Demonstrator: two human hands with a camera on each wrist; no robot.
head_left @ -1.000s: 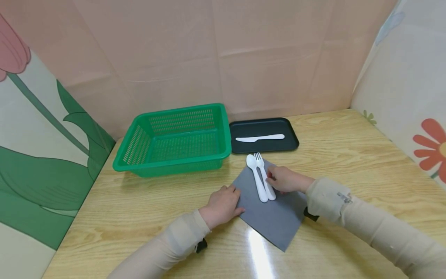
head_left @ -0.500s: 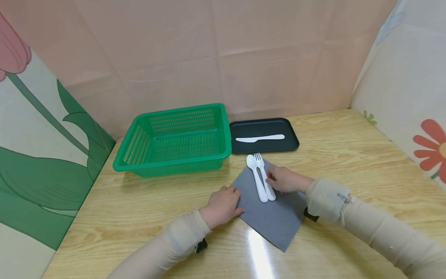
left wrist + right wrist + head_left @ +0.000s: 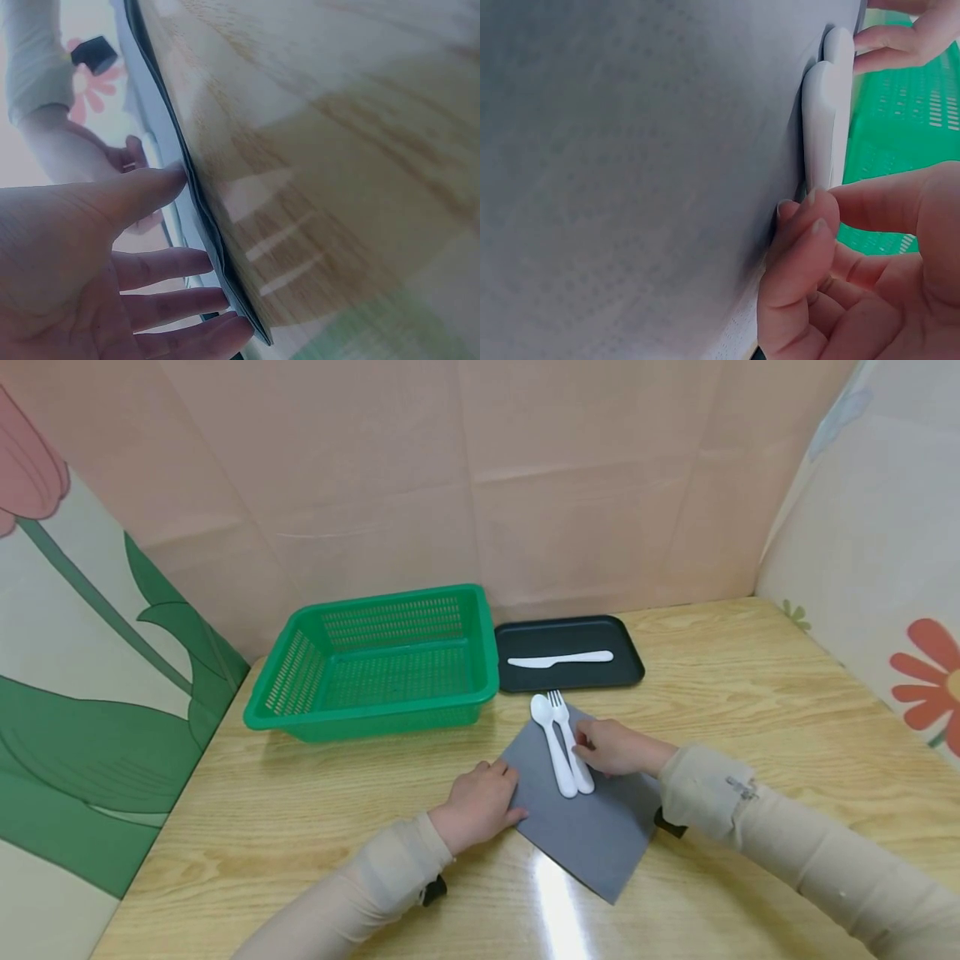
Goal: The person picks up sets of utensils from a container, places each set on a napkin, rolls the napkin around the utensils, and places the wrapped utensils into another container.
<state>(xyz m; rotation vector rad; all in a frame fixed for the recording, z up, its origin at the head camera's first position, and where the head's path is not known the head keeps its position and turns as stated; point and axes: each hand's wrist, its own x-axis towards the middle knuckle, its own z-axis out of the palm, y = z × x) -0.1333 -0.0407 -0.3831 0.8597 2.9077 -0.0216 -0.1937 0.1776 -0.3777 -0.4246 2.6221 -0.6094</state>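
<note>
A grey napkin (image 3: 592, 839) lies flat and turned cornerwise on the table; its edge looks layered in the left wrist view. On it rest a white spoon (image 3: 557, 752) and a white fork (image 3: 562, 714) side by side, handles toward me and heads near the napkin's far corner. My right hand (image 3: 618, 747) pinches the fork's handle between thumb and curled fingers, seen closely in the right wrist view. With fingers extended, my left hand (image 3: 477, 802) rests at the napkin's left edge, and its thumb (image 3: 154, 191) touches that edge.
Behind the napkin is a black tray (image 3: 626, 667) carrying a white knife (image 3: 558, 659). Left of it, almost touching, stands a green perforated basket (image 3: 375, 722). A pink cloth backdrop (image 3: 487, 485) closes off the table's rear, with printed panels on both sides.
</note>
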